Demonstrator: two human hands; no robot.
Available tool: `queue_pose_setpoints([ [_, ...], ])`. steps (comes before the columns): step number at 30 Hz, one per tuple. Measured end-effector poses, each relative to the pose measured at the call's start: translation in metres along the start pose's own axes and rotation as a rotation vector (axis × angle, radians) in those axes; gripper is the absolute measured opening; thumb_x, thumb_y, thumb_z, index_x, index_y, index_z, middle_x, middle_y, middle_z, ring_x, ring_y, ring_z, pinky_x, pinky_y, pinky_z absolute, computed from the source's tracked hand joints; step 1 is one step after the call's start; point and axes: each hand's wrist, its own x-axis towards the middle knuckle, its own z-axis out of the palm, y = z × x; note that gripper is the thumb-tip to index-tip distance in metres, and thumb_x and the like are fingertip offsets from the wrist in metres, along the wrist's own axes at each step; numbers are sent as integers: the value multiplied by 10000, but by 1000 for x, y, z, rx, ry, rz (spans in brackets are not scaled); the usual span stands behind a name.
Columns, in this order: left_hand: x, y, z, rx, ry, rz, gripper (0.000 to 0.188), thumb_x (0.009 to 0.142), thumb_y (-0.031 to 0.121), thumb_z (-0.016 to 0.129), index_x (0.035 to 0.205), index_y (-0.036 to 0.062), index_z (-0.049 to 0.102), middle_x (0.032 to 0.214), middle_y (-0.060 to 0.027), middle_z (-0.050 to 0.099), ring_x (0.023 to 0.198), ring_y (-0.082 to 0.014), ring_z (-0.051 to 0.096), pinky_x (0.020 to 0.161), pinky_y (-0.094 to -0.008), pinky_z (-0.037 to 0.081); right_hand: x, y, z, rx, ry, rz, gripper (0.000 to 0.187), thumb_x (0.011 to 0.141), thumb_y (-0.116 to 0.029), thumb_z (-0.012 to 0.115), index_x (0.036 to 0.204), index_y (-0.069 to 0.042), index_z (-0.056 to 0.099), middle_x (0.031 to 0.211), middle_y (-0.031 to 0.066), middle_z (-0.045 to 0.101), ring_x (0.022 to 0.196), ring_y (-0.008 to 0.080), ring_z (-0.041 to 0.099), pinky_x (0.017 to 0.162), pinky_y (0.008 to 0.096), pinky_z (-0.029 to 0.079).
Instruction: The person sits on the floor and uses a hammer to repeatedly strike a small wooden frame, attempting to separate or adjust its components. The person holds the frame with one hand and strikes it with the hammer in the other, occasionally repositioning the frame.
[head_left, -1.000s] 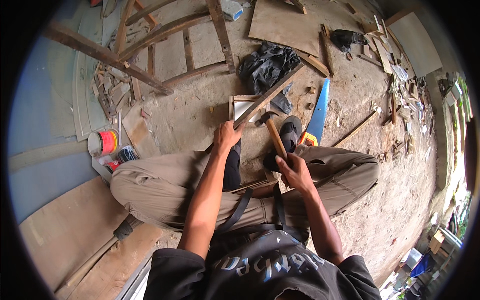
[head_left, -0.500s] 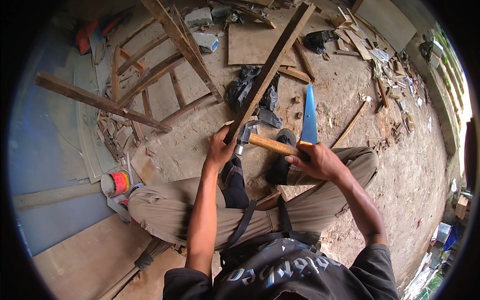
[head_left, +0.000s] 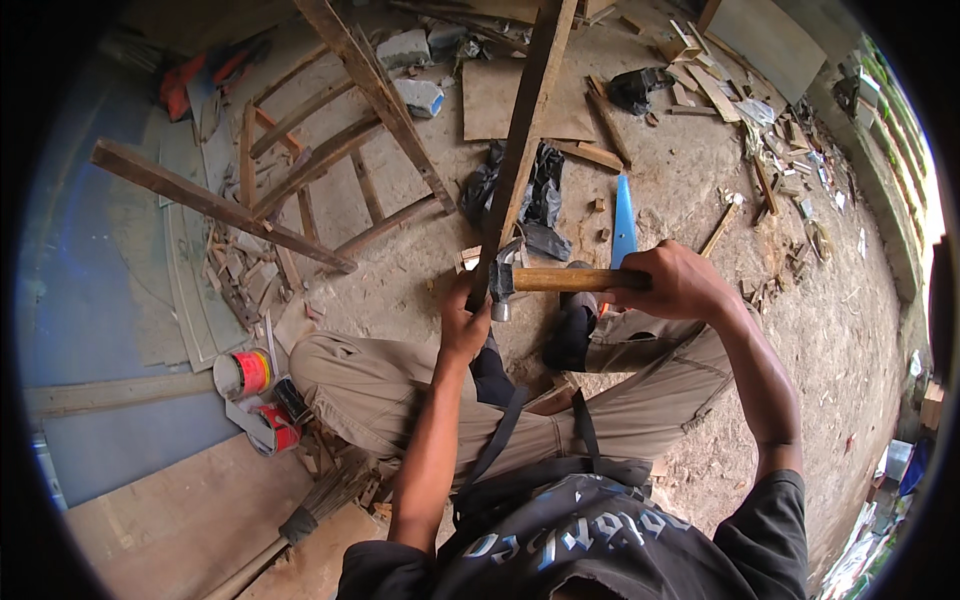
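Observation:
My left hand (head_left: 464, 322) is closed around the near end of a long wooden beam (head_left: 524, 145), which stretches away from me toward the far edge. In my right hand (head_left: 680, 285) is a claw hammer (head_left: 560, 280), gripped by its wooden handle. The hammer's dark metal head lies against or just over the beam's near end, close to my left fingers; whether they touch I cannot tell. Beyond my right hand a handsaw (head_left: 624, 220) with a blue blade shows, its handle partly hidden.
A wooden frame (head_left: 310, 165) stands on the far left. Two red-labelled cans (head_left: 243, 373) sit beside my left knee, near a broom (head_left: 320, 505). A black plastic bag (head_left: 545, 190) lies past my feet. Wood scraps (head_left: 710, 90) litter the far right.
The beam has swung to a steeper angle, its far end moving left. My right hand has risen slightly, and the hammer's handle now lies nearly level. The view has shifted a little.

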Motion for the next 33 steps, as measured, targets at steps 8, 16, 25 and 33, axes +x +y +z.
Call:
queue_pose_setpoints([
  [8, 12, 15, 7, -193, -41, 53, 333, 788, 18, 635, 1120, 15, 623, 999, -58, 608, 932, -149, 564, 850, -288, 437, -6, -3, -43, -168, 40, -15, 373, 726, -475, 776, 772, -110, 712, 631, 61, 658, 559, 258, 638, 523, 364, 474],
  [16, 8, 26, 17, -125, -50, 13, 271, 779, 35, 693, 1046, 12, 653, 906, -5, 615, 825, -80, 551, 726, -242, 441, -6, -18, -84, -291, -124, 16, 231, 812, -331, 719, 856, -104, 715, 698, 83, 667, 683, 272, 656, 624, 396, 501],
  [25, -2, 22, 27, -308, -222, -75, 260, 776, -13, 541, 1009, 66, 457, 792, 11, 494, 726, -57, 462, 679, -233, 403, -18, 12, -106, 355, -341, -198, 334, 831, -75, 687, 1139, 38, 626, 832, 125, 698, 699, 155, 671, 650, 287, 557],
  [33, -20, 16, 55, -424, -315, -164, 342, 727, -51, 508, 1028, 89, 426, 808, 16, 445, 729, -68, 432, 674, -232, 383, -14, 9, -69, 748, 410, -124, 370, 927, -373, 632, 852, -12, 662, 694, -2, 626, 648, 72, 576, 589, 220, 453],
])
